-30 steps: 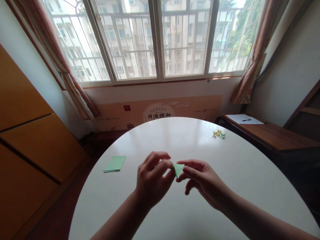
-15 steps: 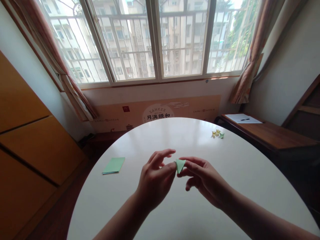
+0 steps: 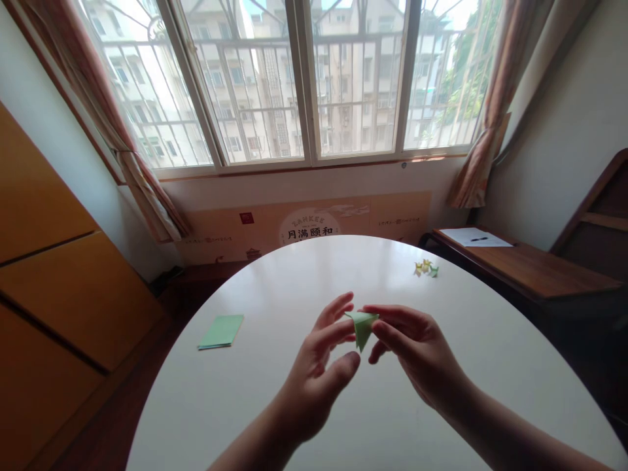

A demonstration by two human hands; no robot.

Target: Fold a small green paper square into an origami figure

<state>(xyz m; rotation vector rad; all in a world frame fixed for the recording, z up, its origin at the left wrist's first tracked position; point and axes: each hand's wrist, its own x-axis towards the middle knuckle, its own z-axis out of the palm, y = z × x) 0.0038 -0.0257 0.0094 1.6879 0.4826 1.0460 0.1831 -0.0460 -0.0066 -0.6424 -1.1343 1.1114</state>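
A small piece of folded green paper (image 3: 363, 327), shaped like a triangle with its tip pointing down, is held up over the white round table (image 3: 402, 418). My right hand (image 3: 412, 340) pinches its right corner between thumb and fingers. On the other side, my left hand (image 3: 321, 366) has its fingers apart, the thumb off the paper below and the index fingertip at the paper's left edge. Whether that fingertip presses on the paper is hard to see.
A stack of square green paper (image 3: 222, 331) lies on the table at left. Several small folded paper figures (image 3: 426, 267), yellow and green, sit at the far right. Beyond the table, a wooden bench (image 3: 544, 265) bears a white sheet (image 3: 471, 238) and a pen (image 3: 479, 239).
The left thumb has come off the folded paper and the left fingers have spread. The paper has turned in my right hand and shows a wider triangle, a little farther right.
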